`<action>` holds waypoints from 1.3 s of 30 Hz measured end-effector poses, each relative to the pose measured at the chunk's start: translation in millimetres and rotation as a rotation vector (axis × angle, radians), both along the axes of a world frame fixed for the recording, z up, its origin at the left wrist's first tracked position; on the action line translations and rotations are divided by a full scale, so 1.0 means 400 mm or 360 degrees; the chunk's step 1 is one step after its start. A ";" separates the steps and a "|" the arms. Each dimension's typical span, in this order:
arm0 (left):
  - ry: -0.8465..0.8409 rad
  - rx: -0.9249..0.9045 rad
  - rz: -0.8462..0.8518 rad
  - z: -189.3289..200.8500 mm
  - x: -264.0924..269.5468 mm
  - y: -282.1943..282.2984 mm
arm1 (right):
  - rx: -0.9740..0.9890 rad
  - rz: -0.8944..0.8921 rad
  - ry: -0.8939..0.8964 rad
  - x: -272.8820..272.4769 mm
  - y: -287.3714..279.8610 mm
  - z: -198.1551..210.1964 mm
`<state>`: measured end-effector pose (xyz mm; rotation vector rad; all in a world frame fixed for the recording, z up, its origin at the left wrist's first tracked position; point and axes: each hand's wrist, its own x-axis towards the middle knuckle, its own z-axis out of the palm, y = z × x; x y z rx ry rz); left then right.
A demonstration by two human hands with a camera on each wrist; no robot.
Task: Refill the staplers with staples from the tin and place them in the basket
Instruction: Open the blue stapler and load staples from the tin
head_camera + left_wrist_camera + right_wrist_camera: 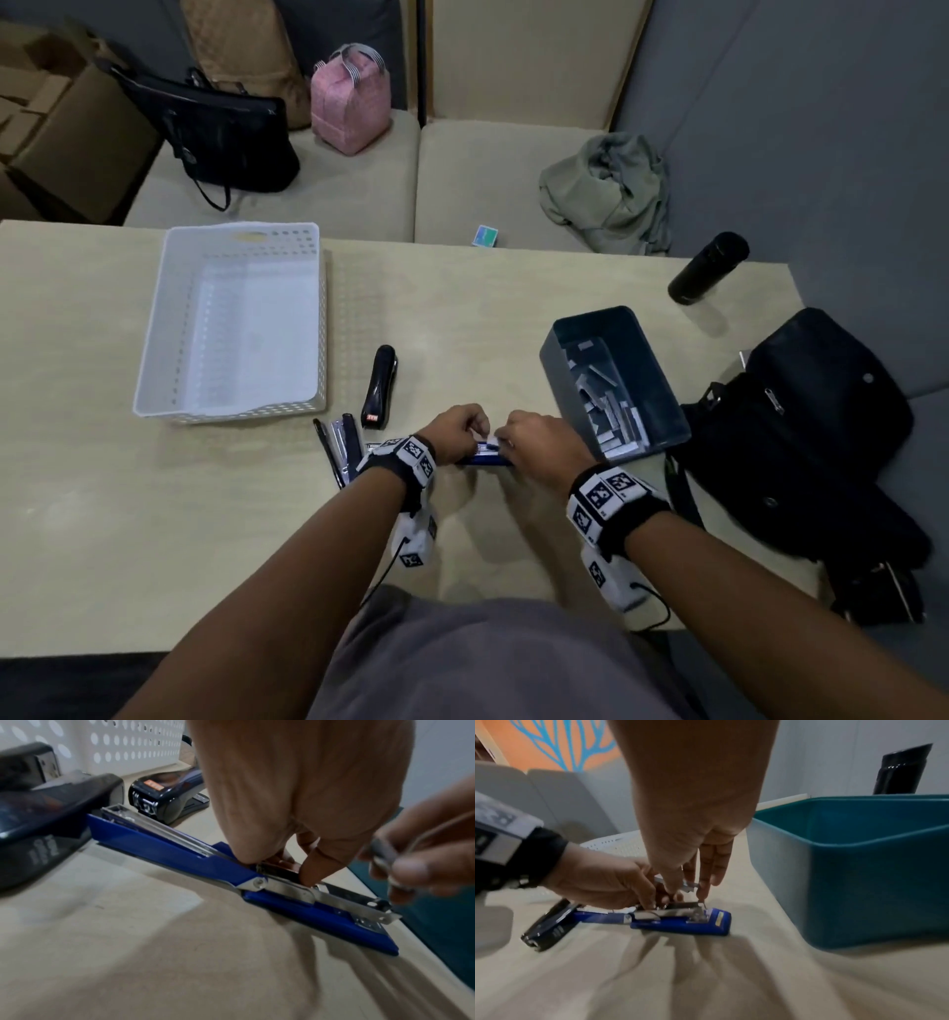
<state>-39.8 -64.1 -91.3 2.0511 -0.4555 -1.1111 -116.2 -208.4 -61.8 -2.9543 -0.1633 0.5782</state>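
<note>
The blue stapler (185,850) is lying flat on the worktop (102,488) in front of me, hinged wide open — lid folded back toward my left, metal channel exposed toward the tin (652,360). My left hand (454,429) is bearing down on it near the hinge, fingertips (311,874) curled onto the metal rail and pinning it. My right hand (544,442) is hovering just over the front end of the channel, thumb and fingers pinching a short strip of staples (689,883); the strip is sitting above the rail, not yet in it.

Just left of the stapler, a black stapler (340,449) is lying open too, its tip touching or nearly touching the blue lid — I cannot tell which. Beyond that one, a second black stapler (379,385) is standing closed. The white basket (169,318) is sitting farther back on the left, with nothing in it. The tin is just right of my right hand, with loose staple strips (611,406) heaped inside. A black bottle (707,267) is lying near the far right corner, and a black bag (806,411) is resting beside the tin.
</note>
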 end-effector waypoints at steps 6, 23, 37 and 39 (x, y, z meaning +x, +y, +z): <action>-0.0019 -0.0031 -0.0086 -0.009 0.021 0.010 | -0.0106 0.0033 -0.0087 -0.005 0.006 -0.023; -0.0007 0.0002 -0.0098 -0.047 0.025 0.009 | 0.1501 -0.1373 -0.0570 0.086 -0.204 0.068; 0.0107 -0.0020 -0.0063 -0.042 0.025 0.007 | 0.2106 -0.1941 -0.0333 0.017 -0.371 0.039; 0.0116 -0.0024 -0.0052 -0.038 0.024 0.007 | 0.2066 -0.1924 -0.0383 0.016 -0.381 0.036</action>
